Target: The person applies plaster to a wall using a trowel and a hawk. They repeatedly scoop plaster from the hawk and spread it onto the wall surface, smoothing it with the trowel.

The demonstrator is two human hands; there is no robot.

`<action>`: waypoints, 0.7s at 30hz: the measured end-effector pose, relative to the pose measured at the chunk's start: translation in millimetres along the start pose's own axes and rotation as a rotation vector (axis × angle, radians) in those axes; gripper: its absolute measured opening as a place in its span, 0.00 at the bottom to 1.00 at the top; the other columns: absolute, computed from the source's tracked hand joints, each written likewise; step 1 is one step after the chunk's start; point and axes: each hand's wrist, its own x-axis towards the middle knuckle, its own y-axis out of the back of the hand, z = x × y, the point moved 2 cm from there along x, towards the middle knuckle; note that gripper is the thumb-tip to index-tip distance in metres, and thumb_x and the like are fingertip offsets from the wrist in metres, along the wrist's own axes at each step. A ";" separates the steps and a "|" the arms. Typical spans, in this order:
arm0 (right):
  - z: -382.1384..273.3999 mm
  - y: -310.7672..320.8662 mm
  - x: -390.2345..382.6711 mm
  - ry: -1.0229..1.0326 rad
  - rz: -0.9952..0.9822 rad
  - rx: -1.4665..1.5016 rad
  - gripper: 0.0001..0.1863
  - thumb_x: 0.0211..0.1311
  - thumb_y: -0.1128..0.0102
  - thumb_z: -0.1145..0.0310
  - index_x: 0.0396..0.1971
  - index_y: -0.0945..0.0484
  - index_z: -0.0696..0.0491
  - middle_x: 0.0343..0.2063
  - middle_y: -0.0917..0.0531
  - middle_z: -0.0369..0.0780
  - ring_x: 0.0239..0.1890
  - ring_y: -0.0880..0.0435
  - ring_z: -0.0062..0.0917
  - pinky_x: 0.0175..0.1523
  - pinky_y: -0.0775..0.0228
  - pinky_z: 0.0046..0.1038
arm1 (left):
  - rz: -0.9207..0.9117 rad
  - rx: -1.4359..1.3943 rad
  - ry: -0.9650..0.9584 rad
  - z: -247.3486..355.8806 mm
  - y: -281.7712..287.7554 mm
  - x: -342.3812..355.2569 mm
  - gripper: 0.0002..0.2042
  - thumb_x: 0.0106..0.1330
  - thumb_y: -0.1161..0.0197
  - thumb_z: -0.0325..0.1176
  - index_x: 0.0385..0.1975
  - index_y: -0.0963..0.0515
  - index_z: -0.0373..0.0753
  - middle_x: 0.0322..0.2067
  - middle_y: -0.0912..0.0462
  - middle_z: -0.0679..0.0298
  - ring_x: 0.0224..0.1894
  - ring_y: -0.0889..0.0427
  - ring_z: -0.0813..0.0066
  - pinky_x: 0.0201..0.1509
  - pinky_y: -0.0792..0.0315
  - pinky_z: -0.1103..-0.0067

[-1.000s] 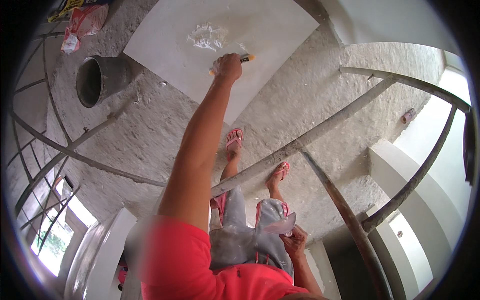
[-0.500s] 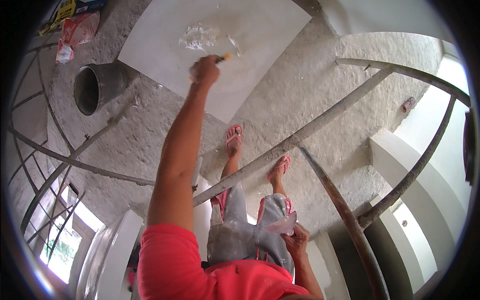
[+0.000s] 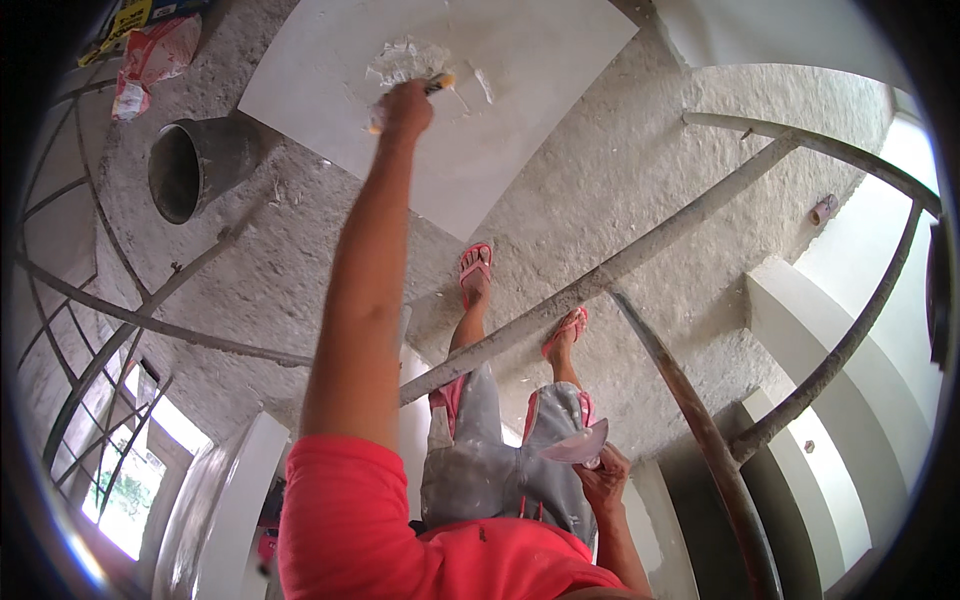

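My left hand [image 3: 404, 110] is stretched out over a large white board [image 3: 440, 180] lying on the floor. Its fingers wrap round a tool with a black and yellow handle [image 3: 438, 84]; the tool's working end cannot be made out. Just beyond the hand, a rough patch of wet white paste [image 3: 405, 60] is spread on the board, with a smaller streak beside it. Close to my right thigh, my right hand [image 3: 605, 478] grips a pale, thin curved scraper [image 3: 577, 445] smeared with white.
A dark bucket [image 3: 205, 165] lies tipped left of the board, near a crumpled red and white bag [image 3: 158, 58]. Metal pipes [image 3: 610, 270] of a scaffold-like frame cross below me. A small can [image 3: 823, 209] lies by the right wall. Rough concrete floor [image 3: 600, 180] surrounds the board.
My left hand has moved farther out, closer to the paste patch, and the tool's handle shows more clearly. My right hand keeps hold of the scraper. The whole view has shifted slightly.
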 end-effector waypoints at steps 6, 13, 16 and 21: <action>-19.0 -0.2 7.7 -0.026 0.000 -0.004 0.08 0.41 0.32 0.78 0.24 0.22 0.57 0.19 0.26 0.40 0.21 0.25 0.28 0.27 0.36 0.27 | -0.074 -0.097 -0.055 34.5 -11.3 -36.7 0.17 0.59 0.44 0.29 0.48 0.20 0.48 0.45 0.16 0.57 0.51 0.20 0.54 0.56 0.28 0.61; -17.2 -1.2 10.3 -0.072 -0.033 0.008 0.06 0.43 0.33 0.78 0.24 0.22 0.57 0.18 0.26 0.38 0.22 0.27 0.23 0.28 0.37 0.26 | 0.188 0.016 -0.190 25.0 -110.3 -88.7 0.21 0.68 0.52 0.31 0.62 0.31 0.44 0.64 0.31 0.62 0.67 0.39 0.43 0.72 0.50 0.54; -26.7 2.1 9.4 -0.101 -0.040 0.020 0.07 0.42 0.34 0.77 0.24 0.22 0.58 0.20 0.24 0.40 0.23 0.25 0.25 0.30 0.34 0.27 | -0.002 -0.139 -0.290 51.1 -125.9 -131.6 0.21 0.65 0.50 0.29 0.60 0.29 0.44 0.60 0.27 0.58 0.64 0.35 0.42 0.70 0.48 0.52; -23.8 9.2 1.8 -0.112 -0.008 0.023 0.07 0.41 0.34 0.77 0.24 0.22 0.58 0.22 0.21 0.41 0.25 0.22 0.27 0.32 0.32 0.27 | 0.218 -0.151 -0.030 -14.6 -44.8 -63.9 0.14 0.59 0.47 0.25 0.46 0.23 0.38 0.38 0.16 0.50 0.41 0.18 0.47 0.46 0.25 0.60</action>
